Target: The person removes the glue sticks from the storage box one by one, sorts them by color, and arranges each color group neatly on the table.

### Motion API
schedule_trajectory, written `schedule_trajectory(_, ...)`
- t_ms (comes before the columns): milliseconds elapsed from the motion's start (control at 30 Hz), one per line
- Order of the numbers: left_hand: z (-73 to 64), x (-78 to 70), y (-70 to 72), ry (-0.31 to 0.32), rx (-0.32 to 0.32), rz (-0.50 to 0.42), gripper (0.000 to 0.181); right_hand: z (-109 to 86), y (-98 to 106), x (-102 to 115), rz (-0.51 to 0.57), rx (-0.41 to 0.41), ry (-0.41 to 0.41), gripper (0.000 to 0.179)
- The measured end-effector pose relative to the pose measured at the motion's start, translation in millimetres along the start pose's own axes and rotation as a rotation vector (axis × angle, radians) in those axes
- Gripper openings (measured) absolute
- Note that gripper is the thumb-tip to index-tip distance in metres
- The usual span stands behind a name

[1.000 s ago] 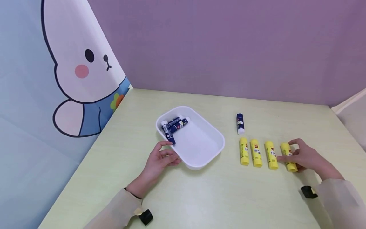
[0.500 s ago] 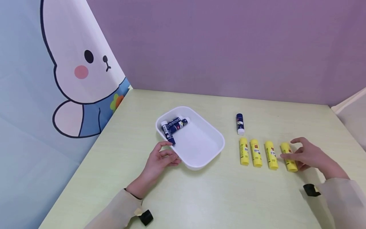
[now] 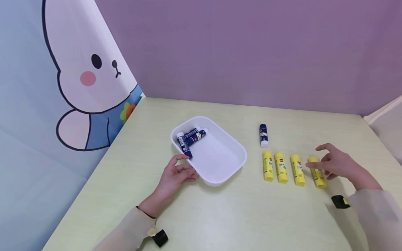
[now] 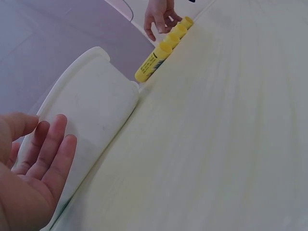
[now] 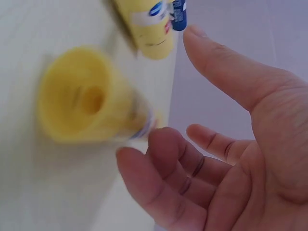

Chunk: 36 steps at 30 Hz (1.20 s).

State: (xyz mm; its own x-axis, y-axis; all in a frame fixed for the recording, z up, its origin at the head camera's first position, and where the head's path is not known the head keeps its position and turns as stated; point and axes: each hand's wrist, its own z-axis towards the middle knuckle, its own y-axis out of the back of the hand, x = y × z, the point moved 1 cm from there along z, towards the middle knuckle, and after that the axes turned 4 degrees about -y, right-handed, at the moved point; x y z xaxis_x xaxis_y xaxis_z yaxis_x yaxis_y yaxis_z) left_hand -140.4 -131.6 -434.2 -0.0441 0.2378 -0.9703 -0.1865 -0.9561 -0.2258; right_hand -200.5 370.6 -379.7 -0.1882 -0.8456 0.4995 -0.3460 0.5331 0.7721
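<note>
A white plastic basin (image 3: 224, 153) holds several dark blue glue sticks (image 3: 197, 137) at its far left end. My left hand (image 3: 176, 177) rests against its near-left rim with loosely bent fingers; in the left wrist view the fingers (image 4: 50, 149) lie along the outer wall. Several yellow glue sticks (image 3: 281, 167) lie in a row on the right. Over the rightmost yellow glue stick (image 3: 319, 178) hovers my right hand (image 3: 340, 165), its thumb and fingers spread. The right wrist view shows a gap between the fingers and a yellow glue stick (image 5: 82, 96), with nothing gripped.
One blue glue stick (image 3: 263, 136) lies behind the yellow row, its white end towards me. A pale table (image 3: 238, 216) carries everything. A purple partition (image 3: 251, 52) stands along the back, and a cloth with a cartoon rabbit (image 3: 84, 80) hangs at the left.
My right hand has let go of the rightmost yellow glue stick and lifted slightly, its fingers spreading. The left hand and basin have stayed in place.
</note>
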Motion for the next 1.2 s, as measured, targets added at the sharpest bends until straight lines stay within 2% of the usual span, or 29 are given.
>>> schedule_trajectory(233, 0.9, 1.0, -0.1, -0.007, -0.001, -0.016, 0.045, 1.0, 1, 24, -0.017, -0.016, 0.039, 0.098)
schedule_trajectory(533, 1.2, 1.2, -1.5, -0.026, -0.042, -0.027, 0.048, 1.9, -6, 56, -0.088, -0.026, 0.069, 0.094)
schedule_trajectory(800, 1.5, 0.6, -2.0, -0.016, -0.066, -0.03, 0.049, -0.9, -15, 78, -0.086, -0.029, 0.155, 0.088)
schedule_trajectory(1200, 2.6, 2.7, -2.2, -0.038, -0.056, -0.038, 0.05, -0.5, -25, 109, -0.137, -0.059, 0.248, 0.075)
